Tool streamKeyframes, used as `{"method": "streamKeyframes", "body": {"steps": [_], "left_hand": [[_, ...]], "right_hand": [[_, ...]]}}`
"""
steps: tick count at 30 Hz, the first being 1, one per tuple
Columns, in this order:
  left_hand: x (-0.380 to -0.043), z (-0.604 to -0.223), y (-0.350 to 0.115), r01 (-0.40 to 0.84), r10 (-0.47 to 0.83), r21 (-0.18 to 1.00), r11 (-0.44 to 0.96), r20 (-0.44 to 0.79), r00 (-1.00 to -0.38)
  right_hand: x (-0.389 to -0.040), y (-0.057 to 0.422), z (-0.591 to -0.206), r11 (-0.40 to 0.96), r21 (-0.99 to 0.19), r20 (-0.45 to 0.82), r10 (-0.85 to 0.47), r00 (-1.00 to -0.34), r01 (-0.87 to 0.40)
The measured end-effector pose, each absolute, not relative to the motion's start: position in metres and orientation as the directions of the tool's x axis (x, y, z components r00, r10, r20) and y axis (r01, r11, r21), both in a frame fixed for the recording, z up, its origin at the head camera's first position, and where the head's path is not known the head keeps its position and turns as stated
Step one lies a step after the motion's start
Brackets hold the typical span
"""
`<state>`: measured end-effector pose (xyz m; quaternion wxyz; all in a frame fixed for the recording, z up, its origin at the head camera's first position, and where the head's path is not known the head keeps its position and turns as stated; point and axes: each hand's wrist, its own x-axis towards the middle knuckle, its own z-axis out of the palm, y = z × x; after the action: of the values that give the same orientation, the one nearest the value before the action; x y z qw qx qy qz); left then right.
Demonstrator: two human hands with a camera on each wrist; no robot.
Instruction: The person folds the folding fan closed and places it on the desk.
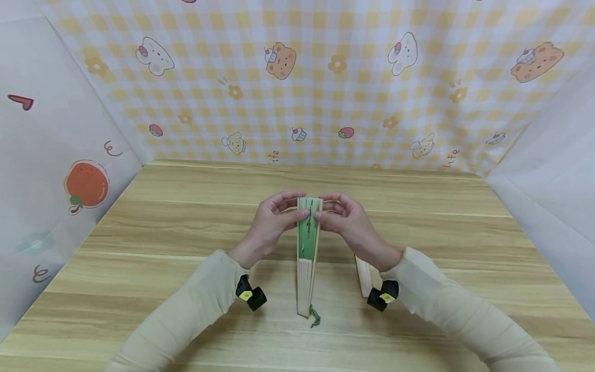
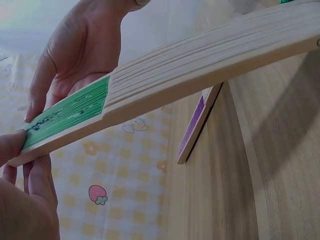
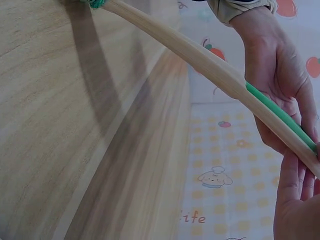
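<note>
A folding fan point(image 1: 305, 258) with pale wooden ribs and a green leaf bearing dark markings is held nearly closed in both hands, its far end raised off the table. On its left edge, the left hand point(image 1: 274, 219) pinches the green end between thumb and fingers. The right hand point(image 1: 346, 225) grips the opposite edge in the same way. From the fan's near end hangs a green tassel point(image 1: 315, 316). Below the right wrist lies a second folding fan point(image 1: 364, 277), partly hidden; the left wrist view shows its purple leaf point(image 2: 192, 122).
The wooden tabletop point(image 1: 186, 222) spreads beneath both arms. Behind it hangs a yellow checked cloth point(image 1: 307, 103) with cartoon prints, and white printed sheeting point(image 1: 42, 170) borders the left side. Each wrist carries a small black camera point(image 1: 251, 293).
</note>
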<state>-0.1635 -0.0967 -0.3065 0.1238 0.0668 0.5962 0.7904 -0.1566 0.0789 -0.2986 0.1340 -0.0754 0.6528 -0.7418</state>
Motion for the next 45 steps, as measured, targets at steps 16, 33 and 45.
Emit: {"method": "streamKeyframes", "body": {"steps": [16,33,45], "left_hand": [[-0.176,-0.296,-0.094,-0.13,0.266,0.975,-0.18,-0.079,-0.961],[-0.208,-0.316,-0.09,-0.213,0.246,0.973,-0.092,-0.185,-0.951],[-0.229,-0.35,-0.087,-0.295,0.219,0.954,-0.044,-0.279,-0.935]], "right_hand": [[-0.174,0.08,-0.293,-0.142,-0.971,-0.134,-0.337,-0.932,0.191],[-0.204,0.077,-0.31,-0.143,-0.909,-0.331,-0.322,-0.887,0.391],[-0.228,0.077,-0.339,-0.118,-0.864,-0.429,-0.338,-0.838,0.49]]}}
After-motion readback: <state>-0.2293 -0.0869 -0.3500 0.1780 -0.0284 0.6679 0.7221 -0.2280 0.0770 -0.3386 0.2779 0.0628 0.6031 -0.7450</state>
